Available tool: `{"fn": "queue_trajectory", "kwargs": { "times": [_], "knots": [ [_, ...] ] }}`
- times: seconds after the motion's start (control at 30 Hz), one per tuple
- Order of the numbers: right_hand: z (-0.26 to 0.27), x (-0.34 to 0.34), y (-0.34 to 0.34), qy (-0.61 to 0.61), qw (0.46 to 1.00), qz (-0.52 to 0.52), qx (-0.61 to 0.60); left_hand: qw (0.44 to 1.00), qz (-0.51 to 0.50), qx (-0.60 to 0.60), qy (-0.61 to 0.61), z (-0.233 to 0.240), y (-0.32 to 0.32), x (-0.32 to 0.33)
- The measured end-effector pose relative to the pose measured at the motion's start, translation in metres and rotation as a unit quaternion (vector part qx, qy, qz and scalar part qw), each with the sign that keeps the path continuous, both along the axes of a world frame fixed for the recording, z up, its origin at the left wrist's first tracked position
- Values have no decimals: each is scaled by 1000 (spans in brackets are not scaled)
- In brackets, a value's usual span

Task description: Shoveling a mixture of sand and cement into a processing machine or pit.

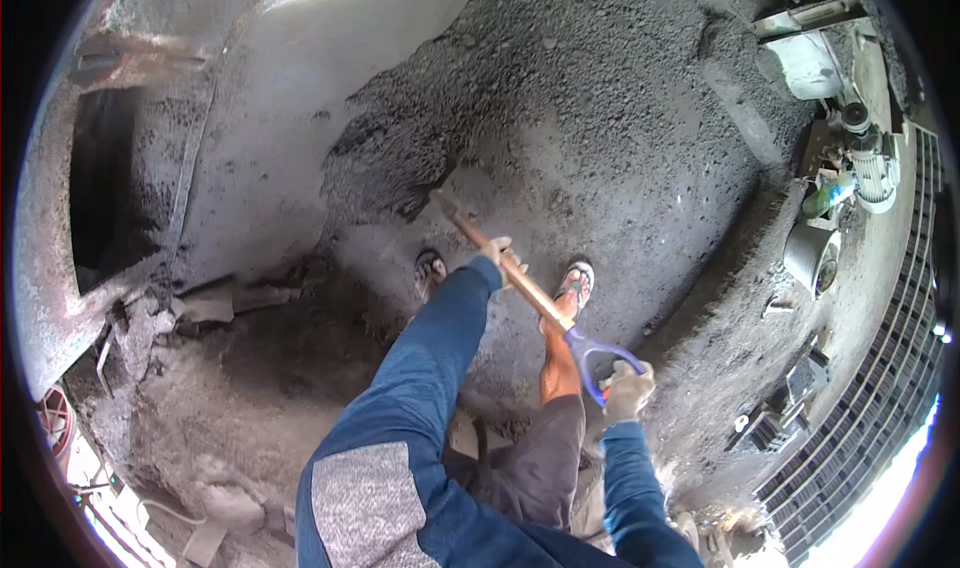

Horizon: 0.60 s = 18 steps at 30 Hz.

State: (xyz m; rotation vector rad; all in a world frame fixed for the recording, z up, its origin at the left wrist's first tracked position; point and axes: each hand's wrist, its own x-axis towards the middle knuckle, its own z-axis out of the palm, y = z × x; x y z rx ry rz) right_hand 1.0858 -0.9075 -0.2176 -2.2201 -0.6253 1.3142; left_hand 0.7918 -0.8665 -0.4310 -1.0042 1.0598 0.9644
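Note:
My left hand (501,260), in a light work glove, is wrapped around the lower wooden shaft of a shovel (536,294). At the shaft's upper end, my right hand (628,391), gloved too, grips the purple D-shaped handle. The shovel slants up and to the left, and its blade end is blurred at the edge of a heap of dark, gravelly material (420,144). How much of the blade lies in the material, I cannot tell. Below the shaft my two sandalled feet stand apart on the dusty floor.
A rusty metal frame around a dark opening (105,185) stands at left. Along the right ledge are an electric motor (876,170), a green plastic bottle (825,196) and a pale bucket (810,256) lying on its side. Beyond them runs a metal grille (862,388).

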Motion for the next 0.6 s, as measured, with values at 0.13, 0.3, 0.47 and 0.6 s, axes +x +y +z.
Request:
{"fn": "queue_trajectory", "kwargs": {
  "times": [0.13, 0.3, 0.47, 0.6],
  "knots": [
    [-26, -15, -42, -99, 991, -81, -47, 998, -12, -43, 38, -28, -34, -3],
    [-5, 41, -92, 15, 995, -91, -35, 996, -27, -61, 54, 11, -72, 34],
    [27, 112, -159, 37, 995, -95, -15, 994, -75, -22, 74, 79, -103, 73],
    [67, 145, -170, 152, 947, -265, -98, 983, -130, -23, 129, 172, -75, 100]
  ]
}}
